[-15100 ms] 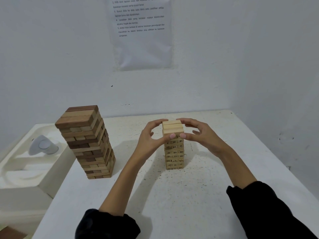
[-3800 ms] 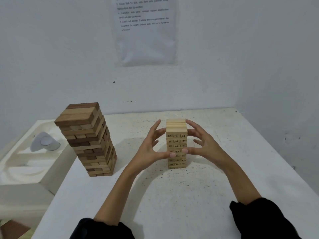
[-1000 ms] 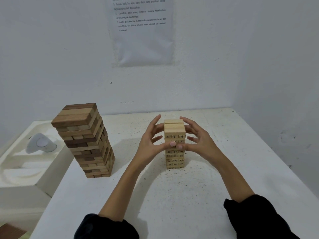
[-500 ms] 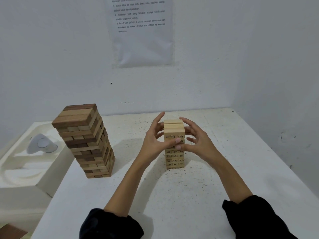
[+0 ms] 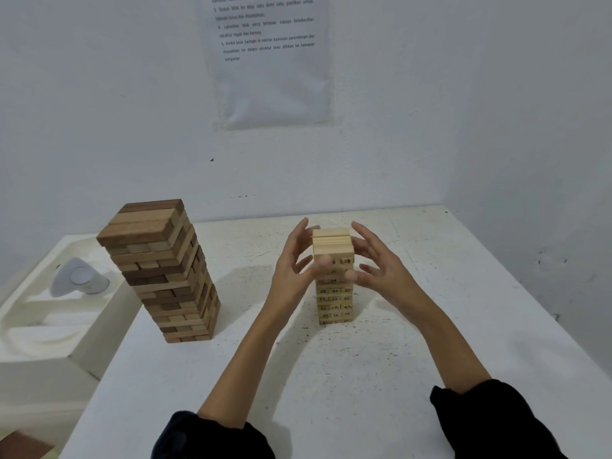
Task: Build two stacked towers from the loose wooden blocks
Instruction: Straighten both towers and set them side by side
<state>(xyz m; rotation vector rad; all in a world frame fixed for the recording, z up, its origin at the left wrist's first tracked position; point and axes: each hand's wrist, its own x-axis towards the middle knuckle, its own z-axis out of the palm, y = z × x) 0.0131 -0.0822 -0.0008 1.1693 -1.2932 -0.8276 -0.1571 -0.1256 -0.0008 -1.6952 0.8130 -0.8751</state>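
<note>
A small pale tower of number-stamped blocks stands upright at the middle of the white table. My left hand and my right hand cup its upper half from either side, fingers spread. Both thumbs rest on its front face, and neither hand holds a loose block. A larger tower of mixed dark and light wooden blocks stands to the left, apart from both hands and twisted slightly along its height.
A white moulded tray with a white rounded object sits lower at the table's left edge. White walls close the back and right sides. A printed sheet hangs on the back wall.
My thumbs, which met on the small tower's front half a second ago, have drawn apart, and my fingers have spread wider. Both towers stand as before.
</note>
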